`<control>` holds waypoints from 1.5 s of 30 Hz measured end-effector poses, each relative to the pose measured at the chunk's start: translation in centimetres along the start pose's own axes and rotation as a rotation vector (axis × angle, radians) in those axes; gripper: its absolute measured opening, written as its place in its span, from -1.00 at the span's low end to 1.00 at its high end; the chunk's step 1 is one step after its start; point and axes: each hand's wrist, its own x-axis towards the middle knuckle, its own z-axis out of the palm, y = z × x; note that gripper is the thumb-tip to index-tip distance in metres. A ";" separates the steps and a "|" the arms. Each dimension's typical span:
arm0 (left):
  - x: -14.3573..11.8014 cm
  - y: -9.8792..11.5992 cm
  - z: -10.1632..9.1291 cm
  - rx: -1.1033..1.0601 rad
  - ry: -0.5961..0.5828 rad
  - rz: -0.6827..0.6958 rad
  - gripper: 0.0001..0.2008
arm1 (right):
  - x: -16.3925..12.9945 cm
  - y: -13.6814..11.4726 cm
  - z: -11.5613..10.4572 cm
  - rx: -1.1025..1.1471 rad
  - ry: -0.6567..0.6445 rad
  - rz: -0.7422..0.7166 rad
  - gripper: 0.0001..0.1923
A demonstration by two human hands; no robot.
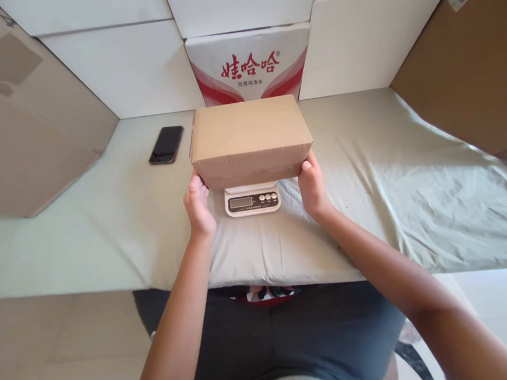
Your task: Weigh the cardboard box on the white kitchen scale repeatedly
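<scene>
The box [249,139] is already set on the scale [252,199], at the middle of the cloth-covered tabletop [390,202]. It is gripped at both lower ends: the left hand [199,208] and the right hand [312,186] are each closed against a side, so release appears left to be done. The scale's platform is hidden under the box, and its display cannot be read. A phone [166,144] lies well apart.

The cardboard box [249,133] is matt brown paperboard. The scale [252,200] beneath is smooth white plastic. Wrinkled pale cloth [390,202] covers the counter; near its far left corner lies a glossy black phone [166,145].
</scene>
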 end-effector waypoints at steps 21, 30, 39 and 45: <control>13.3 -5.3 4.9 -0.084 0.003 -0.204 -0.32 | 13.2 8.7 1.7 0.171 0.166 0.078 -0.36; 14.1 -6.7 4.8 -0.075 0.004 -0.106 -0.21 | 12.6 7.2 1.9 0.054 0.151 0.137 -0.48; 13.7 -7.2 3.0 -0.041 -0.024 -0.104 0.01 | 11.5 6.7 1.2 -0.010 0.153 0.159 -0.33; 13.6 -6.7 3.1 -0.043 -0.085 -0.148 -0.06 | 10.3 6.1 1.5 -0.069 0.110 0.184 -0.49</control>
